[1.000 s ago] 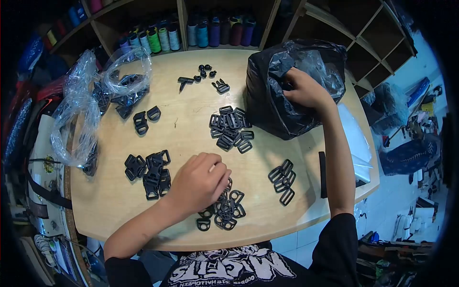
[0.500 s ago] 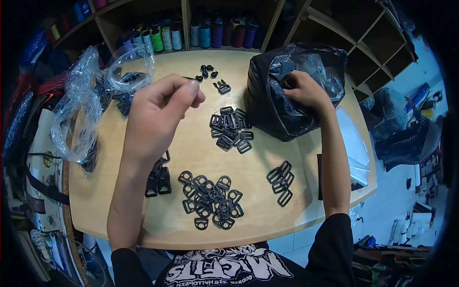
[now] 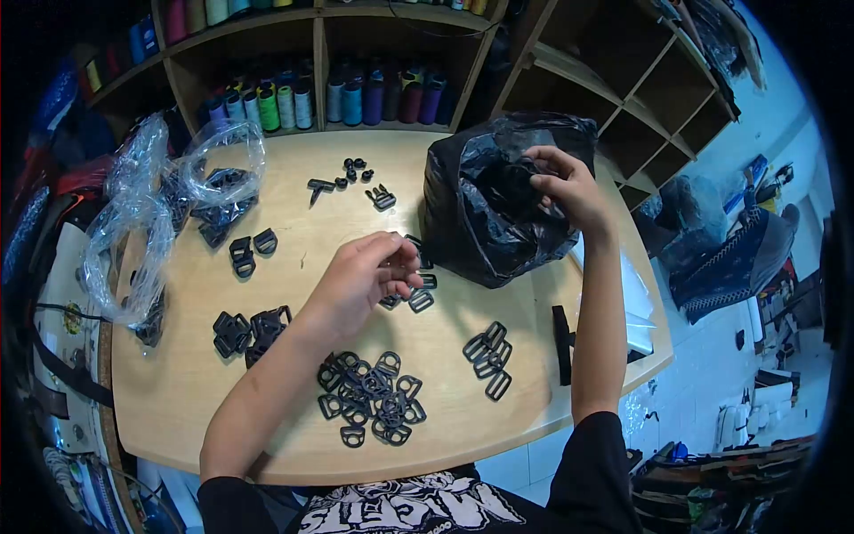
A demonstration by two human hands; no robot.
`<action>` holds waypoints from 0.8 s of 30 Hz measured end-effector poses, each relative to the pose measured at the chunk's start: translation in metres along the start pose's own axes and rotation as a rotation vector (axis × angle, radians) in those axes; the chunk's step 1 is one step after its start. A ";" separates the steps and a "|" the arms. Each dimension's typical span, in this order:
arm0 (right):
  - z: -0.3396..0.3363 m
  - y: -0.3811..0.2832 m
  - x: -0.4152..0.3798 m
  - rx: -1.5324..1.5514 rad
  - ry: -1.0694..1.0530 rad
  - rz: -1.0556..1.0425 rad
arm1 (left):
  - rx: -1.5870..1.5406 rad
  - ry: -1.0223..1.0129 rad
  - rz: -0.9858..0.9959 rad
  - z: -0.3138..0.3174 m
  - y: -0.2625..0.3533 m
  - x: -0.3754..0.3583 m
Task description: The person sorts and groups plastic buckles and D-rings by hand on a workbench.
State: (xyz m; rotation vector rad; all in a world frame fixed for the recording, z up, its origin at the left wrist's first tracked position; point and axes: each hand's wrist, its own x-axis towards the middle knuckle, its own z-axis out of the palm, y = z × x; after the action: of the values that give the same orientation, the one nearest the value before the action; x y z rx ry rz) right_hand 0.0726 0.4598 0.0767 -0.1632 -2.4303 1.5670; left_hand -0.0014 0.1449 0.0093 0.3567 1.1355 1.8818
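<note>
My right hand (image 3: 569,190) is at the mouth of a black plastic bag (image 3: 458,236), its thumb and fingers closed together against dark material. What they grip cannot be told from the bag's dark inside. My left hand (image 3: 360,283) hovers over a pile of black slide buckles (image 3: 422,301) and partly hides it. Its fingers are loosely bent and a little apart, with nothing seen in them. Below that hand lies a heap of black D-shaped rings (image 3: 374,396). Several more slide buckles (image 3: 487,359) form a small group to the right.
Black buckle parts (image 3: 233,334) lie by my left forearm, others (image 3: 242,256) farther back. A pronged buckle half (image 3: 382,198) and small black pieces (image 3: 354,169) sit near the back edge. Clear plastic bags (image 3: 133,240) cover the table's left side. Thread spools (image 3: 268,109) stand on shelves behind.
My right hand has drawn up from inside the bag to its mouth. My left hand has moved right and lower, over the slide buckles, its fingers loosening. The view has shifted.
</note>
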 end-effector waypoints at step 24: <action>0.133 -0.105 -0.051 -0.454 -0.254 -0.666 | -0.565 -0.020 0.041 0.019 -0.006 -0.038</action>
State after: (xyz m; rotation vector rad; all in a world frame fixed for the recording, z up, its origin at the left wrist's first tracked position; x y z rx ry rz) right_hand 0.0903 0.2876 0.1123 0.7308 -2.5881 0.7776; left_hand 0.0349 0.1266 0.0214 0.0785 0.5447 2.1305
